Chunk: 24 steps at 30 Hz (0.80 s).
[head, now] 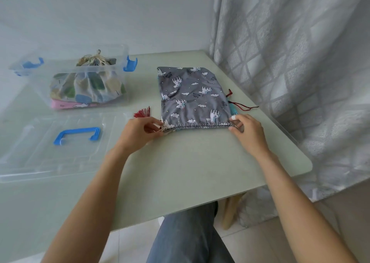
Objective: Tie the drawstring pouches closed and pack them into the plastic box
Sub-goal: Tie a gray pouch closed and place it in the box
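A grey unicorn-print drawstring pouch (192,98) lies flat on the pale green table (200,162), its gathered mouth edge toward me. My left hand (140,130) pinches the mouth's left corner, and my right hand (246,130) pinches its right corner. A clear plastic box (66,72) with blue latches stands at the back left. It holds a tied leaf-print pouch (90,84) on top of a pink one (66,104).
The box's clear lid (40,152) with a blue handle lies at the front left. A red tassel (142,112) lies beside my left hand. A dark red cord (242,106) and a bit of teal cloth stick out at the pouch's right. A grey curtain (290,52) hangs at the table's right edge.
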Tool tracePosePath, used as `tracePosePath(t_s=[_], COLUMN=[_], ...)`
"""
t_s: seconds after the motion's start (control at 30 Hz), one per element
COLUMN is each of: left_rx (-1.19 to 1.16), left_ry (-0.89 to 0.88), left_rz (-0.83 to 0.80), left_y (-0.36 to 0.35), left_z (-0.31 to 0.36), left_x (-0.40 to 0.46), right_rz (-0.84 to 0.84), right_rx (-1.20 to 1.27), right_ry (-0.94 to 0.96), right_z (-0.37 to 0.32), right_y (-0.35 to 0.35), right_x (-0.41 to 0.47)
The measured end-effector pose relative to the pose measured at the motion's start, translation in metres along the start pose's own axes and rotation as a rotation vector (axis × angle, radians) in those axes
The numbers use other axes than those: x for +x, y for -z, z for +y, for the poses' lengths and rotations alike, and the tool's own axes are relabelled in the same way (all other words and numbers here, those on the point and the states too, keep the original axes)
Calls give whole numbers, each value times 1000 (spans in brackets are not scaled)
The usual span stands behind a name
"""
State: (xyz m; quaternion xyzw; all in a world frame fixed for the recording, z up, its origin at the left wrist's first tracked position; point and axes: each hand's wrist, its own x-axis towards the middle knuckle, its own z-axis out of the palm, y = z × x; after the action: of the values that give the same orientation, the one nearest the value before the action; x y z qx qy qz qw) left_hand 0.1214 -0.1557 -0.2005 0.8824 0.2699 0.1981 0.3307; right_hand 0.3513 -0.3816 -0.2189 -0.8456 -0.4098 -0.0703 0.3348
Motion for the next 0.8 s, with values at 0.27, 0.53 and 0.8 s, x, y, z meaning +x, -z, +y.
tracePosePath(t_s=[0.27, 0.53, 0.8], left_rx=[52, -346, 114], left_ry=[-45, 151, 45], left_rz=[259, 308, 112], left_y=[9, 24, 10], left_z=[-1, -3, -1], left_x=[-2, -1, -5], right_rz=[54, 21, -46], right_rx=[-194, -32, -283], right_ry=[78, -91, -49], right_z=[-4, -14, -27], right_y=[1, 2, -2], right_x=[-6, -1, -3])
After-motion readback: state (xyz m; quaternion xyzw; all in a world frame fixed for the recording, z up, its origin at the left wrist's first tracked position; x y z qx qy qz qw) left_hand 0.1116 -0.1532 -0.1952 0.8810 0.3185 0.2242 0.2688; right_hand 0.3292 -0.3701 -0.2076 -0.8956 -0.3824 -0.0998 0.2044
